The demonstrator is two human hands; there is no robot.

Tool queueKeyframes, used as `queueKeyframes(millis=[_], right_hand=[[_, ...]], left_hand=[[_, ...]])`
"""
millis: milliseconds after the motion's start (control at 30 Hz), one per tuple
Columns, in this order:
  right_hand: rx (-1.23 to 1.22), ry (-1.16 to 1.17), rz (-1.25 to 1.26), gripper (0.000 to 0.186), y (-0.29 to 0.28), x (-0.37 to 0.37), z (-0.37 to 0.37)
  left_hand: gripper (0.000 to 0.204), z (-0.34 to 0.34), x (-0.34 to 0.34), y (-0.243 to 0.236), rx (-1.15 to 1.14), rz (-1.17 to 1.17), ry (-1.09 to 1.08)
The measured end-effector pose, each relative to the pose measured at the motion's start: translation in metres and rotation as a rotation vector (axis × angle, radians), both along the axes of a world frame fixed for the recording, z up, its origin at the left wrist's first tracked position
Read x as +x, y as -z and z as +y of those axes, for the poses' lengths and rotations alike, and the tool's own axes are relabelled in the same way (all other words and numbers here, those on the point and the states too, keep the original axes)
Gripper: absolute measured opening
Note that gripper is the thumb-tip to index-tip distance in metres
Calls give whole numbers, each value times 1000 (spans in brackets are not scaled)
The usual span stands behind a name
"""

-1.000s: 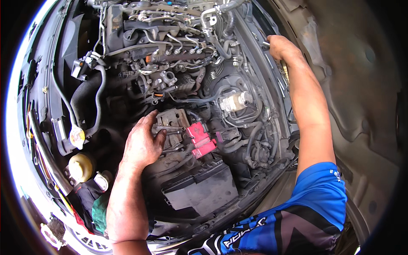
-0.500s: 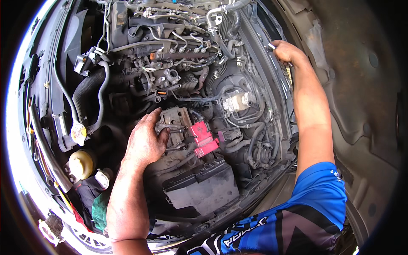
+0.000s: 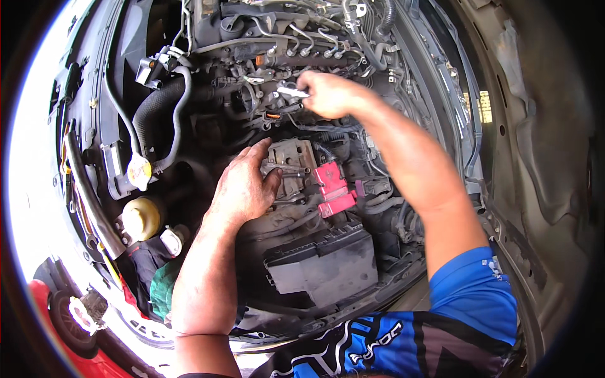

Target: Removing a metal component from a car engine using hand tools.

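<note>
My right hand (image 3: 329, 96) reaches across the engine bay, above the engine's front side. Its fingers are closed around a short silver cylindrical tool (image 3: 292, 92), slightly blurred, whose exact kind I cannot make out. Below it, my left hand (image 3: 244, 186) lies with fingers stretched and thumb apart, at the edge of a dusty metal bracket (image 3: 291, 154). It appears to rest there, holding nothing visible. Just right of the bracket sits a red plastic terminal cover (image 3: 335, 190). Nearer to me is a dusty black fuse box (image 3: 328, 268).
Metal fuel lines (image 3: 302, 39) cross the engine at the top. On the left are a ribbed black hose (image 3: 151, 110), a radiator cap (image 3: 139, 170) and a yellowish round reservoir cap (image 3: 141, 218). The raised hood (image 3: 548, 145) fills the right side.
My right hand has moved left from the windshield edge to over the engine, carrying the silver tool. My left hand stays by the bracket. The whole view has shifted slightly.
</note>
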State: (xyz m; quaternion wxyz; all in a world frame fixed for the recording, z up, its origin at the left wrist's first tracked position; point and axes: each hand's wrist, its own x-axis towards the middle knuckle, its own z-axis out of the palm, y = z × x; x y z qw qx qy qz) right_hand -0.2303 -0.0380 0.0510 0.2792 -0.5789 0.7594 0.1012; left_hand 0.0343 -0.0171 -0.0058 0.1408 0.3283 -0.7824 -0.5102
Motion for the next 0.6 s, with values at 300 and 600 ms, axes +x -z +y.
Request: queueKeyframes(millis=[300, 600], right_hand=[[-123, 136, 160, 40, 72, 24, -27], [-66, 31, -82, 44, 81, 14, -12]], left_hand=[[58, 2, -8, 2, 28, -22, 48], [58, 7, -17, 16, 57, -51, 42]])
